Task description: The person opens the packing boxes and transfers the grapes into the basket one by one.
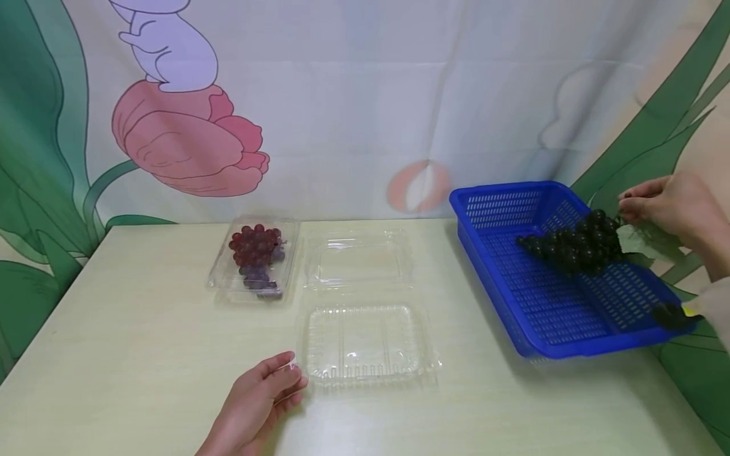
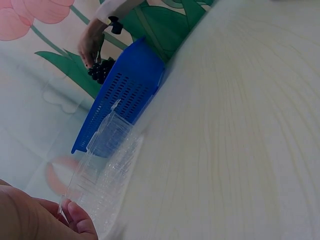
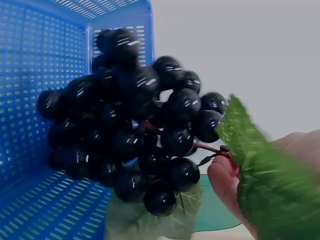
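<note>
A bunch of dark grapes (image 1: 582,246) with green leaves (image 3: 280,185) hangs over the blue basket (image 1: 490,278). My right hand (image 1: 681,206) pinches its stem, which shows between thumb and finger in the right wrist view. At the front, my left hand (image 1: 259,399) pinches the left edge of an opened clear plastic clamshell box (image 1: 365,345). The box's lid (image 1: 359,259) lies folded back behind its base. In the left wrist view, the left fingers (image 2: 77,217) curl at the box's rim.
Left of the lid, a second clear box (image 1: 288,253) contains red grapes (image 1: 253,247) and purple grapes (image 1: 259,278). The basket stands at the table's right edge. A patterned cloth (image 1: 342,114) hangs behind the pale table (image 1: 142,329).
</note>
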The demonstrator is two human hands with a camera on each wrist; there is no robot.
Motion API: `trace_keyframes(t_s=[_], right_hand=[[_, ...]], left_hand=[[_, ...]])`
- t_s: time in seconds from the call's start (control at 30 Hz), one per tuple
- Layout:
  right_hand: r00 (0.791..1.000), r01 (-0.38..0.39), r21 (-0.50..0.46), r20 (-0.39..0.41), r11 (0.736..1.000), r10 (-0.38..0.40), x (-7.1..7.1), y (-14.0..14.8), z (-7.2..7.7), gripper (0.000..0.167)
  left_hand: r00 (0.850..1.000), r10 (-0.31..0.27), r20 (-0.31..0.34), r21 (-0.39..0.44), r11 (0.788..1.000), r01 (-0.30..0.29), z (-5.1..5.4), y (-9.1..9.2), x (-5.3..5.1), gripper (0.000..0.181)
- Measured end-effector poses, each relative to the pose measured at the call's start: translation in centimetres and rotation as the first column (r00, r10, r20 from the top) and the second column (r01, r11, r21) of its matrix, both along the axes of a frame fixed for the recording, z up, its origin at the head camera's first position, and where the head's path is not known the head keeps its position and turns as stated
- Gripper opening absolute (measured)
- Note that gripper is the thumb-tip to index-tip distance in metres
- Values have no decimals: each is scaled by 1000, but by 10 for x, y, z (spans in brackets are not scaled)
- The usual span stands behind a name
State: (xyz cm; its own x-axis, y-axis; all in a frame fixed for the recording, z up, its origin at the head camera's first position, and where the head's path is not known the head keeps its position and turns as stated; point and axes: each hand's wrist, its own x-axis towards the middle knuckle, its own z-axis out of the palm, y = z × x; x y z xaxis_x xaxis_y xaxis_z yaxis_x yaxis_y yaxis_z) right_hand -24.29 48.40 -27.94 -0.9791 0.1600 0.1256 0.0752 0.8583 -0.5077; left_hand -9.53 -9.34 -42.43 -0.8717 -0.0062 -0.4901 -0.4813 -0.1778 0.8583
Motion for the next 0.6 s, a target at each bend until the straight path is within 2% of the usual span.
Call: trace_keyframes(t_s=[0.17,0.4,0.6], right_hand=[[996,-42,18,76,999,40,3,4,-6,35],[982,-28,10,187,1000,25,8,3,-19,35],[970,-62,26,238,998,54,11,1,-25,34]], left_hand=[[1000,-6,-2,-2,1000,6,0,0,0,49],[1000,-12,-1,-6,1000,12,0,0,1,48],[1000,-16,-5,-6,1000,16,-1,0,1,48]])
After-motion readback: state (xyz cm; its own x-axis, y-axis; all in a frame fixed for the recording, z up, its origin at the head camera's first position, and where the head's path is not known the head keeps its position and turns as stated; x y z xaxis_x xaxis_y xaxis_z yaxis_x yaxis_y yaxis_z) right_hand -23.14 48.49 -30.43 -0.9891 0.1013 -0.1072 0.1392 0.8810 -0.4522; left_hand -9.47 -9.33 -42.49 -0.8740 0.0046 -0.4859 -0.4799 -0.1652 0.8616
